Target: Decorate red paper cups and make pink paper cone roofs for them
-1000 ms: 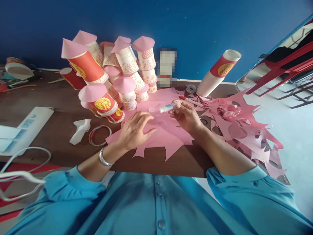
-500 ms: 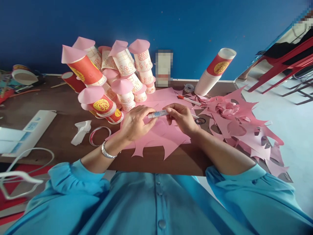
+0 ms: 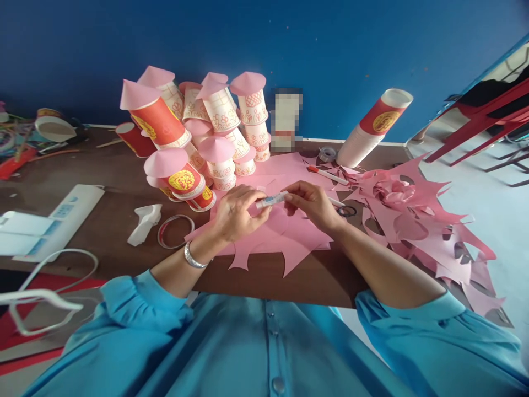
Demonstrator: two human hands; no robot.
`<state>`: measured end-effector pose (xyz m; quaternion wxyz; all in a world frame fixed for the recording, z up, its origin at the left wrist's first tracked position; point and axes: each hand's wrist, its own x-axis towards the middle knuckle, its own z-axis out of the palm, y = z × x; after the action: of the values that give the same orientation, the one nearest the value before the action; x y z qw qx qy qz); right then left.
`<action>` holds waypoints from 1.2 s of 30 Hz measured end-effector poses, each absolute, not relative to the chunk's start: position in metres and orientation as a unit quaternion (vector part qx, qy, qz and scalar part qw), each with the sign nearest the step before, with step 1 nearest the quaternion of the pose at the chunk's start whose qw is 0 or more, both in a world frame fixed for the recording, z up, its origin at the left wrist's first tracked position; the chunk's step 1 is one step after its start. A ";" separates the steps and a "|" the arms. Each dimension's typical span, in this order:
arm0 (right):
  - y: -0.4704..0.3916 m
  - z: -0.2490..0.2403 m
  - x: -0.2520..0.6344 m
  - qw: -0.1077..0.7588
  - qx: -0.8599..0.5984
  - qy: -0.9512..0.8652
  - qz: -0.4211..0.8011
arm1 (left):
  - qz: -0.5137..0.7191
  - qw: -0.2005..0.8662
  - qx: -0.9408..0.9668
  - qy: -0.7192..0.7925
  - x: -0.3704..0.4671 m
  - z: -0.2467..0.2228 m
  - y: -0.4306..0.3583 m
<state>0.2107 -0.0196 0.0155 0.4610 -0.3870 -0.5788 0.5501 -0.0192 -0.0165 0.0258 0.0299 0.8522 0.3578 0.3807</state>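
Observation:
A small white tube with blue print (image 3: 271, 200) is held between my two hands, above pink paper sheets (image 3: 297, 237). My left hand (image 3: 238, 214) grips its left end between thumb and fingers. At the tube's right end, the thumb and fingers of my right hand (image 3: 311, 204) pinch together. Just beyond my left hand stand stacked paper cups (image 3: 221, 110), some white with red drawings, some red and gold, several topped with pink paper cones (image 3: 248, 82).
Pink paper scraps (image 3: 413, 220) spread on the right. Behind them leans a tall cup stack (image 3: 361, 140), beside a tape roll (image 3: 327, 154) and a marker (image 3: 330, 175). Left lie another tape roll (image 3: 176, 231), crumpled white paper (image 3: 144, 223) and a white box (image 3: 68, 220).
The camera view has shifted slightly, so the table and cups appear further right. The tube is still between both hands, tilted a little more.

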 end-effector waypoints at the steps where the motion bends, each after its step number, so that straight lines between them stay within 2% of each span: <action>1: -0.020 0.015 0.211 0.468 -0.382 -0.576 0.551 | 0.381 0.027 0.853 0.357 -0.020 0.025 -0.016; 4: -0.018 0.013 0.211 0.500 -0.350 -0.563 0.557 | 0.393 0.016 0.851 0.349 -0.021 0.023 -0.015; 11: -0.018 0.012 0.211 0.450 -0.372 -0.549 0.599 | 0.402 0.002 0.855 0.328 -0.023 0.016 -0.015; 18: -0.012 0.013 0.218 0.509 -0.372 -0.521 0.575 | 0.397 0.065 0.852 0.336 -0.029 0.014 -0.009; 23: -0.001 0.010 0.231 0.579 -0.408 -0.448 0.545 | 0.285 0.034 0.873 0.394 -0.031 -0.003 0.008; 26: 0.000 0.009 0.232 0.574 -0.430 -0.454 0.529 | 0.205 0.040 0.885 0.416 -0.028 -0.008 0.017; 29: -0.001 0.009 0.230 0.564 -0.438 -0.470 0.519 | 0.218 0.045 0.873 0.433 -0.027 -0.006 0.018; 32: -0.003 0.011 0.229 0.557 -0.436 -0.483 0.516 | 0.304 0.110 0.841 0.434 -0.027 -0.003 0.014; 36: -0.006 0.015 0.226 0.533 -0.424 -0.518 0.517 | 0.400 0.280 0.766 0.417 -0.028 -0.003 0.009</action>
<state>0.2265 -0.0064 0.0148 0.5332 -0.4244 -0.5184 0.5166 -0.0282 0.0088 -0.0027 0.2803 0.7663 0.4174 0.3999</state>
